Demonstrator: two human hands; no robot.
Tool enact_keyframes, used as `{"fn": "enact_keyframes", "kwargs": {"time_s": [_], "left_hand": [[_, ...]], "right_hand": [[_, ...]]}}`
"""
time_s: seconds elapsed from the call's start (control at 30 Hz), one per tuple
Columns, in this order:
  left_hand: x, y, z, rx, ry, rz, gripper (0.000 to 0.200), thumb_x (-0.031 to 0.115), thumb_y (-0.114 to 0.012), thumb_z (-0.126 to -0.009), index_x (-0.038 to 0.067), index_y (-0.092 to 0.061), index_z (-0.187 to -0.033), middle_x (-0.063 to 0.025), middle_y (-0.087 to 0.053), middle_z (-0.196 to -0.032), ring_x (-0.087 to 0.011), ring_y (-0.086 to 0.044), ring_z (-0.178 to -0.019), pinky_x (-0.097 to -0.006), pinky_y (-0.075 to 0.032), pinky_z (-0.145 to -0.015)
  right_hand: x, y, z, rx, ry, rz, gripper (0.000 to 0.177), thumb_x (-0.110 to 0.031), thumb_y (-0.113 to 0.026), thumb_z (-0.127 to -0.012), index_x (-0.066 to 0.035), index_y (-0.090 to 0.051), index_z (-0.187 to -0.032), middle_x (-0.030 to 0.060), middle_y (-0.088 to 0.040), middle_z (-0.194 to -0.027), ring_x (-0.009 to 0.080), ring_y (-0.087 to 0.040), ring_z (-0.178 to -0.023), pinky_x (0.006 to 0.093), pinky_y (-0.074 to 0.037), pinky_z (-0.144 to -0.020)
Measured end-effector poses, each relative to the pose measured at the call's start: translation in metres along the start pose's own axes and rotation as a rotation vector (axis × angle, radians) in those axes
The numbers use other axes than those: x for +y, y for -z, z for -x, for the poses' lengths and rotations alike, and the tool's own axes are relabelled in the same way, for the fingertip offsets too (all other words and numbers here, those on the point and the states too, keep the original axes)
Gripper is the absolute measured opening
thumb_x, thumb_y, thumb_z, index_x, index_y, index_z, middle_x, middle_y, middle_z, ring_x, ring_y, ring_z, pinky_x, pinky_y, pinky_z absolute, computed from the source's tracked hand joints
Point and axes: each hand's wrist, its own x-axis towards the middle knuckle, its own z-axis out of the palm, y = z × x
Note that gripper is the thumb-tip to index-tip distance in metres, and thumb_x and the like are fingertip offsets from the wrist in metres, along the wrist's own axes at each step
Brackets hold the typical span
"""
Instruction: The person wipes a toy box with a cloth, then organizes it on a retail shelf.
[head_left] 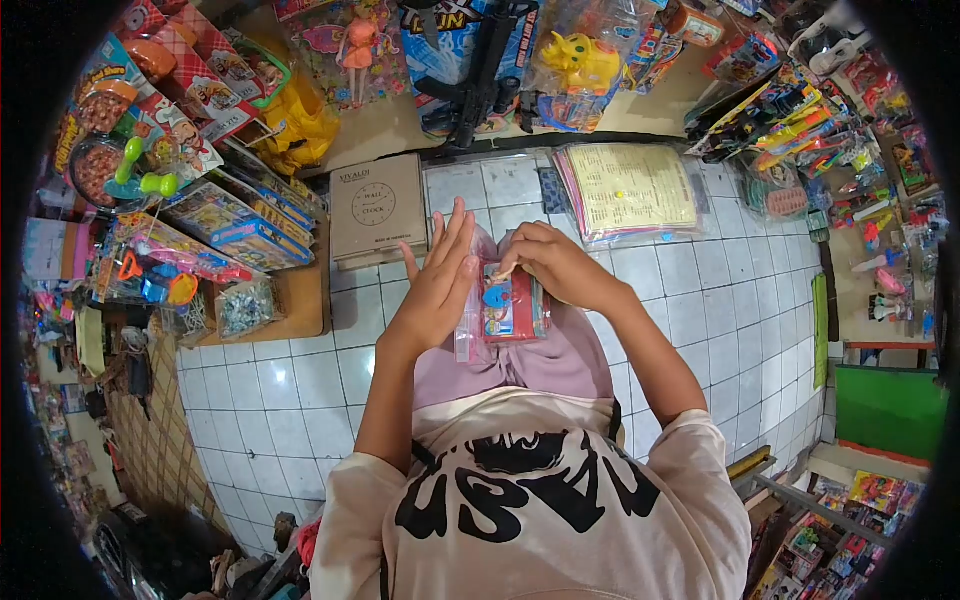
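Observation:
My left hand (440,282) is upright with its fingers stretched out, its inner side next to a clear, pinkish plastic pack (467,335). Over my lap, my right hand (555,265) has its fingers curled and pinched at the top of a small red and blue packet (502,312). Something small and pale shows at those fingertips, too small to name. The packet lies on the mauve trousers (570,365), with more layers visible along its right edge.
A brown wall clock box (377,205) lies ahead on the left of the tiled floor (670,330). Printed sheets in plastic (632,190) lie ahead on the right. A toy rifle (470,85) and other packaged toys hang at the back. Shelves of goods line both sides.

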Motion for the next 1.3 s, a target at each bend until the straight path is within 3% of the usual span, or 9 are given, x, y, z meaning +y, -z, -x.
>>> {"fn": "enact_keyframes", "kwargs": {"time_s": [0.33,0.53,0.67,0.8,0.93,1.07,1.2,1.23,1.3], "left_hand": [[0.000,-0.001,0.001,-0.006,-0.003,0.003,0.053,0.029,-0.026,-0.099,0.012,-0.014,-0.148,-0.0063,-0.007,-0.155,-0.0314,-0.002,-0.143,-0.0586,0.013,-0.105],[0.001,-0.003,0.001,0.009,-0.014,0.011,0.053,0.031,-0.025,-0.100,0.012,-0.015,-0.148,-0.0066,-0.007,-0.155,-0.0318,-0.003,-0.142,-0.0591,0.013,-0.105],[0.001,-0.004,0.000,0.004,-0.014,0.008,0.053,0.032,-0.025,-0.100,0.012,-0.015,-0.148,-0.0067,-0.007,-0.155,-0.0316,-0.003,-0.142,-0.0593,0.012,-0.105],[-0.001,-0.004,0.001,0.011,-0.007,0.003,0.053,0.032,-0.025,-0.100,0.012,-0.015,-0.148,-0.0062,-0.007,-0.155,-0.0313,-0.003,-0.142,-0.0591,0.012,-0.105],[-0.001,0.000,0.002,0.006,0.011,-0.001,0.053,0.032,-0.025,-0.100,0.013,-0.015,-0.148,-0.0055,-0.006,-0.155,-0.0310,-0.003,-0.142,-0.0584,0.013,-0.105],[-0.001,-0.002,0.001,0.006,0.005,-0.001,0.053,0.033,-0.025,-0.100,0.013,-0.014,-0.148,-0.0055,-0.006,-0.155,-0.0303,-0.003,-0.143,-0.0579,0.013,-0.106],[-0.002,-0.008,-0.001,0.019,-0.008,0.005,0.053,0.034,-0.024,-0.101,0.013,-0.014,-0.148,-0.0057,-0.007,-0.155,-0.0297,-0.003,-0.143,-0.0576,0.013,-0.106],[-0.002,-0.008,-0.001,0.019,-0.007,0.007,0.053,0.035,-0.024,-0.101,0.013,-0.015,-0.148,-0.0058,-0.007,-0.155,-0.0297,-0.003,-0.143,-0.0576,0.013,-0.106],[0.000,-0.005,-0.001,0.016,-0.004,0.006,0.053,0.035,-0.024,-0.101,0.014,-0.015,-0.148,-0.0059,-0.007,-0.155,-0.0297,-0.003,-0.143,-0.0575,0.013,-0.106]], "right_hand": [[-0.003,-0.022,0.009,-0.045,0.000,0.293,0.028,0.004,-0.056,-0.072,-0.013,-0.070,-0.089,0.0021,-0.057,-0.091,0.0207,-0.053,-0.096,0.0350,-0.037,-0.086],[-0.002,0.008,0.017,-0.028,0.062,-0.025,0.029,0.010,-0.057,-0.069,-0.011,-0.069,-0.085,0.0050,-0.059,-0.087,0.0245,-0.055,-0.089,0.0341,-0.044,-0.080],[-0.027,-0.005,0.015,0.150,0.042,-0.044,0.028,0.009,-0.059,-0.068,-0.010,-0.068,-0.085,0.0067,-0.058,-0.087,0.0259,-0.054,-0.087,0.0328,-0.045,-0.081],[-0.026,-0.031,0.019,0.042,0.132,0.319,0.033,0.001,-0.064,-0.064,-0.011,-0.070,-0.094,0.0039,-0.059,-0.096,0.0218,-0.054,-0.091,0.0305,-0.043,-0.087],[-0.024,-0.015,0.029,0.000,0.184,0.312,0.034,0.001,-0.061,-0.062,-0.009,-0.070,-0.093,0.0044,-0.059,-0.099,0.0224,-0.054,-0.098,0.0316,-0.044,-0.088],[-0.014,0.005,0.050,-0.030,0.002,0.086,0.031,0.004,-0.063,-0.068,-0.011,-0.071,-0.094,0.0076,-0.060,-0.098,0.0248,-0.057,-0.095,0.0306,-0.046,-0.084],[-0.013,0.009,0.061,0.359,-0.495,-0.712,0.018,0.001,-0.058,-0.086,-0.003,-0.067,-0.101,0.0053,-0.064,-0.097,0.0149,-0.060,-0.087,0.0261,-0.046,-0.080],[-0.005,0.012,0.066,0.362,-0.528,-0.793,0.021,-0.003,-0.058,-0.089,-0.001,-0.063,-0.109,0.0020,-0.064,-0.091,0.0088,-0.060,-0.083,0.0224,-0.046,-0.076],[-0.005,0.015,0.072,0.441,-0.524,-1.074,0.024,-0.003,-0.059,-0.088,-0.001,-0.061,-0.113,0.0024,-0.064,-0.091,0.0091,-0.060,-0.083,0.0228,-0.047,-0.075]]}}
